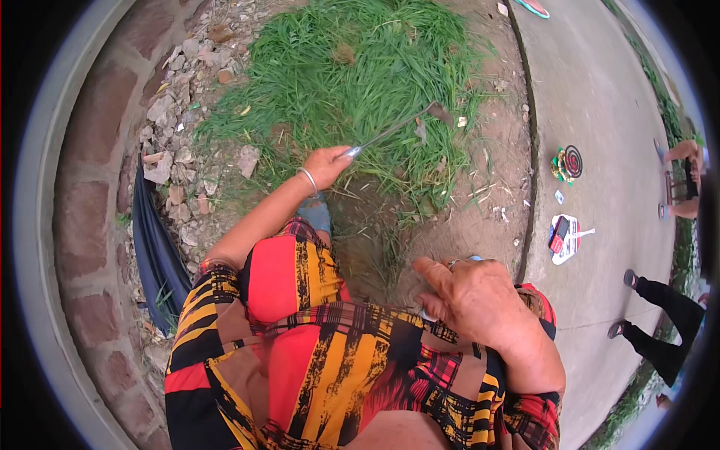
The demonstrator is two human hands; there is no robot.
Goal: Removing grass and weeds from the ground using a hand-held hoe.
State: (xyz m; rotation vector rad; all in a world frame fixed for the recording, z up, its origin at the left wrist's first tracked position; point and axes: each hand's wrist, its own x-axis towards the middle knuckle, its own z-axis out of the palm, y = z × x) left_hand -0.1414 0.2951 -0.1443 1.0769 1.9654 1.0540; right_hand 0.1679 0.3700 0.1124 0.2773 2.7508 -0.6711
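Observation:
My left hand (329, 169), with a bangle at the wrist, grips the metal handle of a small hand hoe (388, 132). The hoe reaches out to the right over a broad patch of long green grass (360, 73), its brownish blade just above or touching the grass; I cannot tell which. Close to the camera, my right hand (478, 295) is raised over my right leg. Its forefinger and thumb are apart, with no tool between them; the other fingers are largely hidden. A small white patch below that thumb is unclear. Trampled soil (371, 242) lies between my feet.
Rubble (180, 112) and a dark folded cloth or umbrella (154, 247) lie left, beside a stone wall (84, 225). On the concrete (596, 101) at right are a mosquito coil (572, 161) and a red phone (558, 235) on a hand fan (565, 257). People are seated beyond.

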